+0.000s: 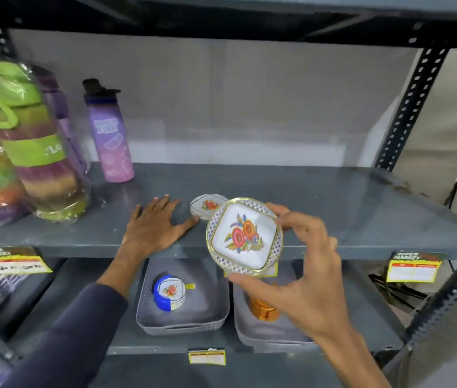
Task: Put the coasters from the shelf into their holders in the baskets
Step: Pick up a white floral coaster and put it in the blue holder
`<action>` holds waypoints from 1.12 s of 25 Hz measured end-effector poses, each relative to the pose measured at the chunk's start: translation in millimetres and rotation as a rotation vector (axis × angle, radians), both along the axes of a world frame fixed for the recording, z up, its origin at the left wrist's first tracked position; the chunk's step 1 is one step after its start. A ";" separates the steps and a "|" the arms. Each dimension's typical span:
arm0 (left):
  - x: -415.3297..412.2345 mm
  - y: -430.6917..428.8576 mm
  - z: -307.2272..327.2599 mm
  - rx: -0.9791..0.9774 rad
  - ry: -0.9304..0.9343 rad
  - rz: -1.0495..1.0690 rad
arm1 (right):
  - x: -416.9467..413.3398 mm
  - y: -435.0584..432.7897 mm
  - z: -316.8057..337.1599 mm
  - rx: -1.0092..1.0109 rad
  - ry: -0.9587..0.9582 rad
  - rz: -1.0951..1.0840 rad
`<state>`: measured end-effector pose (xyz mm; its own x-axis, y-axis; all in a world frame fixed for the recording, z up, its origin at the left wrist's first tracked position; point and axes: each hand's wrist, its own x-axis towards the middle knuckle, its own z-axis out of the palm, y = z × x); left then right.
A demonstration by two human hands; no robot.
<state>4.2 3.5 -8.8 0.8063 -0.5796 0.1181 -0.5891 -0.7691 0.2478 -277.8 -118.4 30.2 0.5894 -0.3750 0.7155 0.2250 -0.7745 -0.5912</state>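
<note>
My right hand (pixel 302 264) holds a white floral coaster (pixel 245 236) with a gold lattice rim, tilted up in front of the shelf edge. Behind it another floral coaster (pixel 203 205) lies flat on the grey shelf (pixel 333 208). My left hand (pixel 156 224) rests flat on the shelf, fingers spread, its thumb close to that coaster. On the shelf below, the left grey basket (pixel 182 320) contains a blue holder (pixel 167 292) with coasters in it. The right grey basket (pixel 263 334) contains an orange holder (pixel 263 309), partly hidden by my right hand.
Wrapped rainbow bottles (pixel 28 161) and a purple bottle (pixel 111 135) stand at the shelf's left. Yellow price tags (pixel 413 267) hang on the shelf edges. A black perforated upright (pixel 409 105) frames the right side, and an upper shelf hangs overhead.
</note>
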 end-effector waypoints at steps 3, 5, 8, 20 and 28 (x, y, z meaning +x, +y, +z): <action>-0.4 0.2 -0.1 -0.005 -0.026 0.003 | 12.2 21.5 -49.5 -0.007 0.185 0.072; -1.5 0.1 -0.4 0.001 -0.030 0.010 | 25.9 33.2 -91.1 0.008 0.307 0.157; -1.9 0.0 1.0 -0.002 -0.029 0.004 | 58.2 37.5 -153.9 0.128 0.495 0.264; 4.5 0.4 -2.7 -0.080 -0.064 0.011 | 227.9 -17.6 -302.2 0.359 0.870 0.125; 5.4 -1.3 -4.3 -0.102 -0.093 0.018 | 279.4 -14.4 -326.0 0.415 0.959 0.218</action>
